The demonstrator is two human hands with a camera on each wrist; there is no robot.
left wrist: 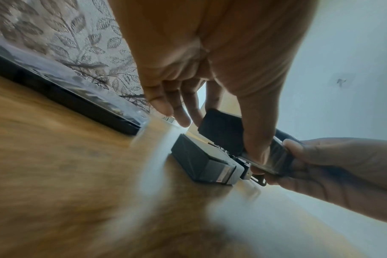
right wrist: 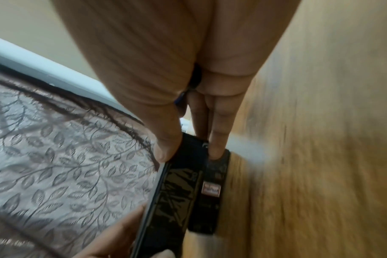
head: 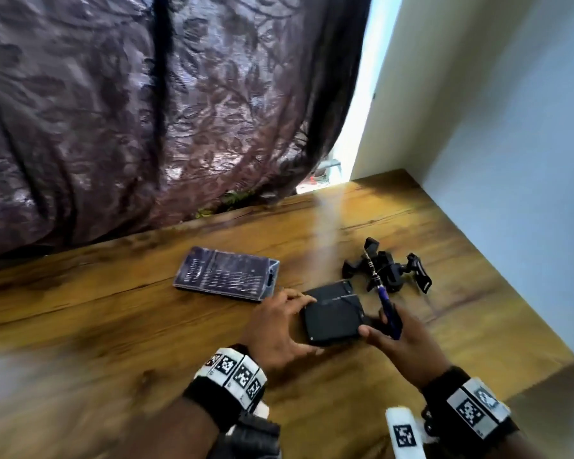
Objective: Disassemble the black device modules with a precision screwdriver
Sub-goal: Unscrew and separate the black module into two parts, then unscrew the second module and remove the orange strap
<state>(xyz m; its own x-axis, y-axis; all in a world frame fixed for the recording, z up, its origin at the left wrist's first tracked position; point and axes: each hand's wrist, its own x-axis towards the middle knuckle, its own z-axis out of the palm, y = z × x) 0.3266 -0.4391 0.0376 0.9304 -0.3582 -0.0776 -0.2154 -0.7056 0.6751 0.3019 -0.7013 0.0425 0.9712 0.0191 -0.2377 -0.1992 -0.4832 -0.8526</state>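
Two black device modules are on the wooden table [head: 146, 326]. My left hand [head: 307, 324] grips the upper module [head: 333, 321] by its left side, thumb near and fingers far. The left wrist view shows this module [left wrist: 219, 127] raised at an angle over the second module [left wrist: 201, 162], which lies flat. My right hand [head: 373, 323] holds a blue precision screwdriver [head: 390, 313] tucked along the palm, shaft pointing away. Its thumb and fingertips [right wrist: 214, 153] also pinch the upper module's right end [right wrist: 177, 192]. The lower module [right wrist: 210, 192] carries a small red-and-white label.
A closed bit case [head: 226, 274] lies left of the modules. A black clamp-like mount [head: 388, 270] sits behind them to the right. A patterned curtain [head: 146, 111] hangs along the table's far edge. A wall [head: 511, 160] bounds the right side.
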